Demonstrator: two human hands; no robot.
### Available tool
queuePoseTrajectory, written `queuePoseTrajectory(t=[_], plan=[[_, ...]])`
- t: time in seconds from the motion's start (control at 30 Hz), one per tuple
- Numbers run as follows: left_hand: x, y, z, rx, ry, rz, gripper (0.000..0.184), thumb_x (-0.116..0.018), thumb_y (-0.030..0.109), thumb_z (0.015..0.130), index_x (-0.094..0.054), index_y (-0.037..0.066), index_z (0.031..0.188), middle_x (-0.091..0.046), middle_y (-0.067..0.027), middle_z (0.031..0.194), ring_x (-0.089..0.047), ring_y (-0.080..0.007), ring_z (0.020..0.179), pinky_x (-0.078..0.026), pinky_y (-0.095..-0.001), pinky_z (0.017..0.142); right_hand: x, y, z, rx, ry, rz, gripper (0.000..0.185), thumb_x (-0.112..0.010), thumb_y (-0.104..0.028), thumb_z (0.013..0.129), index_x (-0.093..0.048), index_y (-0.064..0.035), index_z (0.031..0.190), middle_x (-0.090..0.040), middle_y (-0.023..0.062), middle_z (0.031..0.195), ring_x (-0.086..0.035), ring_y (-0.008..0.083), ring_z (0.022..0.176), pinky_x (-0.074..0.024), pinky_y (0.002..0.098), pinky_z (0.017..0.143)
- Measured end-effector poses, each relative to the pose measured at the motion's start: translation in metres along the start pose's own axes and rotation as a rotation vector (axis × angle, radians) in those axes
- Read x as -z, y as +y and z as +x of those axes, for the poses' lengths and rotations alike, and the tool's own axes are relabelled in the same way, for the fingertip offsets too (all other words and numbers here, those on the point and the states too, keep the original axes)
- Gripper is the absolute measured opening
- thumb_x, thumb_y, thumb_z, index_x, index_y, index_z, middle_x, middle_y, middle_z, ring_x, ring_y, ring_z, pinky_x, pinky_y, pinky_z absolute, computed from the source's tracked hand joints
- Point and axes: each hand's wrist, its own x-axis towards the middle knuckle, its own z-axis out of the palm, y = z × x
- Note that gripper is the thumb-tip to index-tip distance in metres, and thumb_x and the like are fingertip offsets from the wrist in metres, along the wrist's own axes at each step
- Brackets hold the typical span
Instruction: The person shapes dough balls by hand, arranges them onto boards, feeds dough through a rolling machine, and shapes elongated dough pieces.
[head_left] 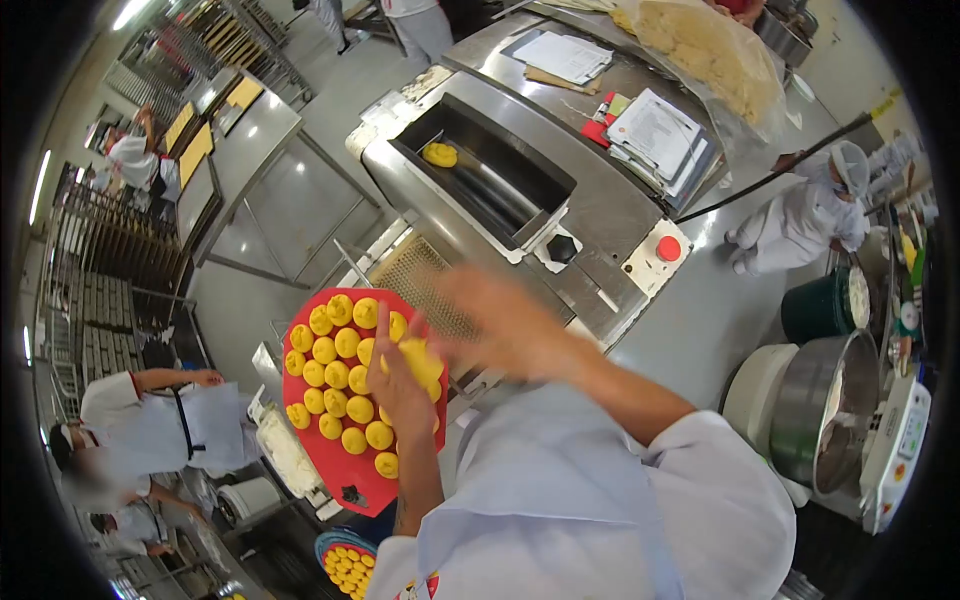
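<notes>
1. Item under inspection: one rounded lump of matte yellow dough [422,364], located against the inner side of my left hand [396,388].
2. My left hand: fingers partly extended beside the lump. I cannot tell whether they are clamped on it.
3. My right hand [505,318]: blurred, at 2 o'clock from the left and apart from it. I cannot tell whether its fingers are together or spread; no held item is discernible.
4. Handling, in my judgement: light, soft and easily dented, possibly a little tacky. A cupped palm beneath, with fingers lightly round the sides, suits it better than a fingertip pinch.
5. Position: the lump lies just at 2 o'clock from the middle of my left hand, between it and my right forearm.
6. At 9 o'clock from my left hand: a red, flat, many-sided tray [335,465] bearing rows of small yellow dough balls [346,342], several with creased tops.
7. Near 12 o'clock, well apart from both hands: a dark, rectangular metal trough [510,185] in a steel machine, containing a further yellow dough piece [440,155].
</notes>
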Motion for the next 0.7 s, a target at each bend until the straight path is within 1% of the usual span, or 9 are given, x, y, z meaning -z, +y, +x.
queuePoseTrajectory(t=[0.07,0.17,0.23,0.27,0.4,0.5,0.6,0.63,0.7], plan=[[-0.037,0.026,0.005,0.031,-0.130,-0.388,0.077,-0.042,0.056,0.103,-0.021,0.008,0.159,-0.041,-0.0198,0.152,-0.046,-0.0296,0.137,-0.036,-0.0466,0.115,-0.023,-0.014,-0.019,0.177,-0.050,0.173,0.046,-0.074,-0.030,0.089,-0.063,-0.0078,0.128,-0.065,0.0159,0.119,-0.064,0.0337,0.110,-0.0502,0.0415,0.096],[-0.035,0.036,0.012,-0.017,-0.195,-0.498,0.083,-0.044,0.061,0.101,-0.013,0.013,0.161,-0.022,-0.0158,0.163,-0.030,-0.0304,0.147,-0.023,-0.0510,0.121,0.032,-0.016,0.008,0.093,-0.012,0.113,0.047,-0.078,-0.023,0.085,-0.065,-0.0057,0.126,-0.067,0.0161,0.119,-0.066,0.0335,0.108,-0.0515,0.0409,0.095],[-0.010,0.031,0.013,-0.088,-0.098,-0.304,0.083,-0.047,0.059,0.100,-0.014,0.013,0.161,-0.020,-0.0137,0.164,-0.030,-0.0310,0.147,-0.023,-0.0523,0.121,0.072,-0.011,0.032,0.327,0.426,-0.093,0.043,-0.078,-0.018,0.086,-0.066,-0.0017,0.124,-0.069,0.0134,0.117,-0.069,0.0269,0.103,-0.0543,0.0368,0.091],[0.010,0.026,0.012,-0.120,-0.047,-0.206,0.083,-0.049,0.059,0.100,-0.015,0.013,0.161,-0.019,-0.0126,0.165,-0.030,-0.0313,0.147,-0.024,-0.0529,0.121,0.087,-0.009,0.043,0.284,0.595,-0.115,0.040,-0.077,-0.016,0.087,-0.067,-0.0006,0.123,-0.070,0.0121,0.116,-0.069,0.0225,0.101,-0.0548,0.0329,0.087],[0.091,0.001,-0.012,0.050,0.265,0.060,0.065,-0.048,0.041,0.105,-0.027,0.009,0.158,-0.029,-0.0136,0.162,-0.037,-0.0334,0.145,-0.037,-0.0450,0.115,0.109,0.030,0.074,0.317,0.823,-0.075,0.036,-0.075,-0.012,0.091,-0.067,-0.0004,0.124,-0.070,0.0088,0.116,-0.067,0.0126,0.096,-0.0549,0.0245,0.080],[0.150,-0.021,-0.035,0.124,0.363,0.205,0.051,-0.051,0.029,0.105,-0.044,0.003,0.149,-0.041,-0.0143,0.155,-0.045,-0.0288,0.139,-0.043,-0.0394,0.110,0.096,0.037,0.075,0.298,0.811,-0.185,0.037,-0.073,-0.017,0.093,-0.067,-0.0047,0.127,-0.070,0.0101,0.113,-0.067,0.0177,0.097,-0.0546,0.0281,0.083],[0.186,-0.038,-0.051,0.259,0.225,0.517,0.043,-0.055,0.023,0.104,-0.054,0.001,0.140,-0.048,-0.0138,0.149,-0.048,-0.0241,0.135,-0.045,-0.0380,0.107,0.077,0.047,0.075,0.033,0.628,-0.289,0.036,-0.070,-0.025,0.095,-0.068,-0.0110,0.128,-0.070,0.0114,0.112,-0.067,0.0239,0.099,-0.0520,0.0321,0.090],[0.189,-0.043,-0.056,0.276,0.188,0.542,0.039,-0.059,0.020,0.101,-0.059,-0.002,0.133,-0.053,-0.0159,0.143,-0.052,-0.0247,0.131,-0.044,-0.0389,0.106,0.073,0.068,0.073,-0.070,0.420,-0.419,0.036,-0.067,-0.032,0.096,-0.069,-0.0155,0.128,-0.069,0.0125,0.110,-0.065,0.0270,0.101,-0.0484,0.0335,0.093],[0.202,-0.064,-0.066,0.192,0.045,0.822,0.041,-0.064,0.020,0.097,-0.059,-0.002,0.131,-0.054,-0.0180,0.141,-0.050,-0.0290,0.132,-0.042,-0.0407,0.108,0.065,0.089,0.051,-0.008,0.546,-0.804,0.038,-0.067,-0.037,0.095,-0.070,-0.0145,0.125,-0.070,0.0140,0.106,-0.066,0.0292,0.097,-0.0496,0.0368,0.090]])
